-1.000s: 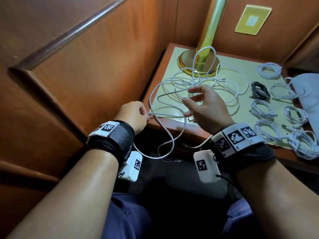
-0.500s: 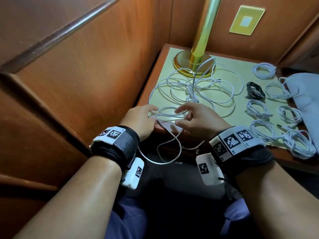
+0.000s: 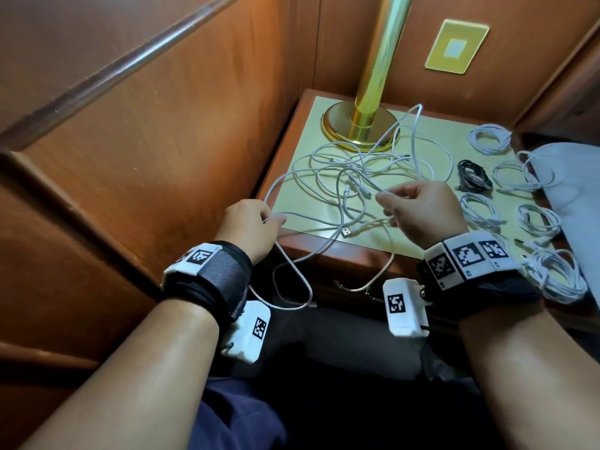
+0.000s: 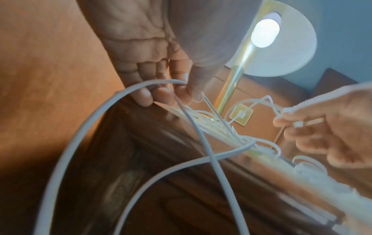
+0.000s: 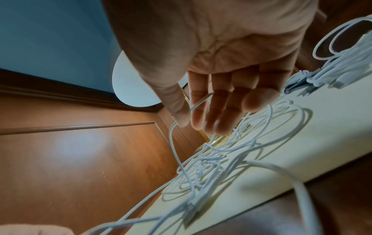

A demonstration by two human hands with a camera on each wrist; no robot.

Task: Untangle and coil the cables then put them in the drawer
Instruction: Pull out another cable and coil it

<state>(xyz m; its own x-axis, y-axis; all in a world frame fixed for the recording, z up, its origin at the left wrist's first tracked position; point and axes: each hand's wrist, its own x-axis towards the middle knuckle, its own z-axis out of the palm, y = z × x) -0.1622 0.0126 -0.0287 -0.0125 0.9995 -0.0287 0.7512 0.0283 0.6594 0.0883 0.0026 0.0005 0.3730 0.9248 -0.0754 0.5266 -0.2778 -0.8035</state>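
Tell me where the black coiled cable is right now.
In the head view the black coiled cable lies on the nightstand top, right of the white tangle and among the white coils, beyond the right hand.

Bedroom, wooden nightstand [image 3: 324, 245], brass lamp [image 3: 373, 92]

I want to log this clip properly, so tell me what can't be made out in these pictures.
- Drawer: head view, hidden below the nightstand edge behind both hands.
- Cable count in the tangle of white cables: strands overlap, too thin to separate.
- Black cable plug type: too small.
- Left hand grip: left wrist view blurred; fingers curl round a strand.
- Lamp top: cut off by the head view's edge.
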